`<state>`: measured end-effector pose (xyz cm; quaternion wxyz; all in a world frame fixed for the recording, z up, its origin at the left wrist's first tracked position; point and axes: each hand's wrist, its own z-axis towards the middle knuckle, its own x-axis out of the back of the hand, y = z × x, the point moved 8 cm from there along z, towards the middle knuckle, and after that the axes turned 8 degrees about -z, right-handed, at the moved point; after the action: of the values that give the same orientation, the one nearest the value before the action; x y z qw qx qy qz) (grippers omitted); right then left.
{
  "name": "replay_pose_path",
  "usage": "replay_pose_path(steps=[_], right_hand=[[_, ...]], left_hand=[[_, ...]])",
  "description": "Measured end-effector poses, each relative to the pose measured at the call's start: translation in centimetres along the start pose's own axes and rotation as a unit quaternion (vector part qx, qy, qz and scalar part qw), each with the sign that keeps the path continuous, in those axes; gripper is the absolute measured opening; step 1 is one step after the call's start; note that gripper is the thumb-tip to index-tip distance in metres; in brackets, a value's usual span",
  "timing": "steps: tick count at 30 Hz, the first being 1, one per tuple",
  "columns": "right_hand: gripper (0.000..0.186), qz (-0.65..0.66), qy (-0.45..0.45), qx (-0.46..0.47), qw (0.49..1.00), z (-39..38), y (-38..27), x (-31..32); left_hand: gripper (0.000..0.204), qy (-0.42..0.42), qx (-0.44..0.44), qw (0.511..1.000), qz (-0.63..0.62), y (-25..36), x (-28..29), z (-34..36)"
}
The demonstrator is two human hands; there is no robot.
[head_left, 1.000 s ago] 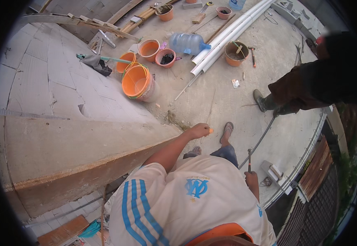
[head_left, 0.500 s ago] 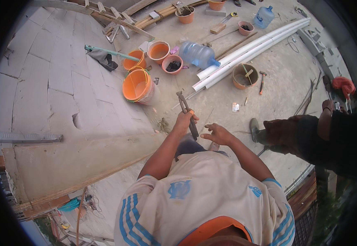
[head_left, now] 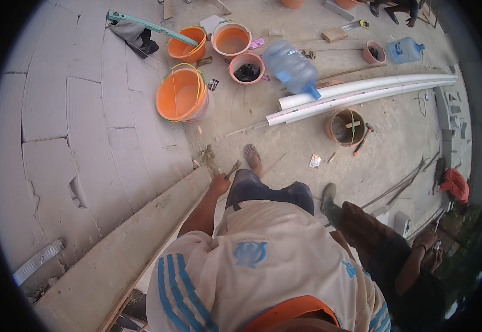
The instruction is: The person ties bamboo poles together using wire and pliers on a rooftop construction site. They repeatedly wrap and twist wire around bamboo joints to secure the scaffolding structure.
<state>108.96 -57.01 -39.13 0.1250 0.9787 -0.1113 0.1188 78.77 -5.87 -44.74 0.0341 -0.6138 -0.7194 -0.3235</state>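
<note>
My left hand is closed round a pair of dark metal pincers. Their head points up and away from me, and the handles are mostly hidden by the hand. This hand is low beside my left knee, near the concrete ledge at the foot of the block wall. My right hand is out of sight behind my body and shirt. Ahead of my left foot, some crumbled debris lies on the concrete floor.
A block wall rises on my left. Ahead stand orange buckets, a blue water bottle on its side and long white pipes. A hammer lies beside a mortar bucket. Another person is close on my right.
My left hand has lowered to the left with the pincers, toward the ledge. The right hand has gone out of view. My view has turned, and my legs and left foot now show.
</note>
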Motion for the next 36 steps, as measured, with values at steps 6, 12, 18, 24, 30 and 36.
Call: replay_pose_path(steps=[6,12,18,24,30,36], right_hand=[[0.035,0.028,0.042,0.141,0.989,-0.6,-17.2,8.8],[0.058,-0.291,0.157,0.313,0.89,7.8,-41.1,15.2],[0.07,-0.399,0.247,0.304,0.829,16.3,-60.0,19.2],[0.086,-0.356,0.298,0.261,0.847,26.5,-69.7,21.1],[0.08,-0.377,0.339,0.192,0.84,31.6,-72.4,20.0],[0.047,-0.36,0.319,0.313,0.819,29.7,-73.8,19.2]], left_hand=[[0.035,-0.007,0.076,0.996,0.041,4.0,-2.2,4.1],[0.032,0.028,0.089,0.988,0.127,7.6,-6.6,7.9],[0.021,0.137,0.079,0.983,0.094,9.4,-12.5,11.6],[0.015,0.183,0.092,0.976,0.07,11.2,-12.9,13.1],[0.014,0.175,0.097,0.977,0.079,11.4,-12.8,13.8],[0.012,0.186,0.071,0.978,0.054,12.4,-11.3,14.3]])
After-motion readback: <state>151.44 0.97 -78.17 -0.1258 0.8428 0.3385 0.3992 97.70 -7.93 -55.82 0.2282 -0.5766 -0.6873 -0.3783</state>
